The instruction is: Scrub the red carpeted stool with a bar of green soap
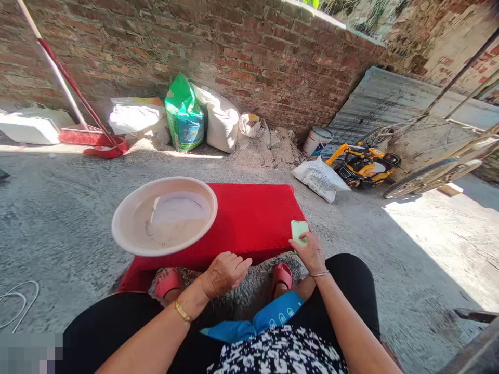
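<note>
The right hand has a narrow grip on a green phone at the right of the red bench. I can't see inside the curled left hand. The basin already has water; what's left doesn't show.

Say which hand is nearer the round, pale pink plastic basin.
Left. The left hand is just off the near right side of the basin; the right hand is farther right, touching the rectangular pale green phone.

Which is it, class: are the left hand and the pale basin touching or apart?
Apart. The head view plainly shows red cloth between the left hand and the pale basin.
</note>
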Tool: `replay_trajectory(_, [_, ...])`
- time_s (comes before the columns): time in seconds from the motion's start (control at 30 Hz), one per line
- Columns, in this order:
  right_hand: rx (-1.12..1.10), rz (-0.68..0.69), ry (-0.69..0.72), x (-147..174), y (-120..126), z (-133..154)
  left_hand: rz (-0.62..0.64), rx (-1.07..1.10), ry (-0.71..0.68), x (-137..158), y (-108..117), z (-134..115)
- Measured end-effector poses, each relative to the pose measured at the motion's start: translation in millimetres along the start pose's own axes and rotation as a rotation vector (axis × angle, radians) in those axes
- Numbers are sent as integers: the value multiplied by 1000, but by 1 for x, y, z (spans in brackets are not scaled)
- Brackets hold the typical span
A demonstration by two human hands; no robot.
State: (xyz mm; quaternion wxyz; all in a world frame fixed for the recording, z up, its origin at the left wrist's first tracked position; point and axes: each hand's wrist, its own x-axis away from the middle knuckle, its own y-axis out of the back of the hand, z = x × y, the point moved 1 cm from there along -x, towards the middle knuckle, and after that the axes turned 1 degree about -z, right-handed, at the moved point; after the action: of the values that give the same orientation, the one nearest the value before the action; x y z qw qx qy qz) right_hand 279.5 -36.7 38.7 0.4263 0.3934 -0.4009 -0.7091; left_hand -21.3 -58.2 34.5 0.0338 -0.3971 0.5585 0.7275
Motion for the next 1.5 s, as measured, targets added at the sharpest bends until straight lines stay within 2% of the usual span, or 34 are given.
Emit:
replay_trajectory(0.13, [-142, 128, 352, 48, -37, 75, -48, -13, 33, -1, 3, 10])
replay_trajectory(0.23, [-82, 188, 468, 61, -49, 99, -128, -2, 49, -6, 11, 15])
replay_trajectory(0.33, [-5, 192, 391, 50, -42, 72, -190, -14, 84, -10, 26, 23])
replay_trajectory(0.53, [194, 59, 63, 11, -7, -41, -348, -90, 228, -3, 67, 45])
replay_trajectory(0.6, [235, 44, 23, 7, -3, -53, -386, -123, 277, 2, 78, 51])
replay_trajectory(0.63, [224, 36, 36, 8, -4, -50, -400, -140, 296, 5, 83, 53])
replay_trajectory(0.73, [78, 67, 241, 30, -16, -5, -438, -183, 345, 13, 95, 59])
replay_trajectory(0.87, [-74, 234, 641, 84, -47, 97, -511, -211, 427, 20, 104, 66])
replay_trajectory(0.97, [-52, 230, 908, 110, -71, 159, -546, -220, 494, 23, 105, 71])
replay_trajectory(1.03, [-6, 189, 1013, 114, -81, 182, -537, -219, 515, 23, 103, 73])
replay_trajectory(1.1, [44, 149, 1033, 108, -85, 187, -509, -218, 518, 21, 100, 74])
replay_trajectory(1.2, [111, 106, 989, 92, -77, 160, -463, -220, 492, 18, 96, 73])
replay_trajectory(1.3, [196, 74, 881, 71, -57, 103, -456, -208, 440, 14, 92, 70])
replay_trajectory(1.4, [330, 63, 697, 49, -30, 32, -439, -191, 423, 10, 87, 67])
replay_trajectory(1.5, [491, 66, 405, 28, -2, -34, -390, -187, 394, 4, 81, 64])
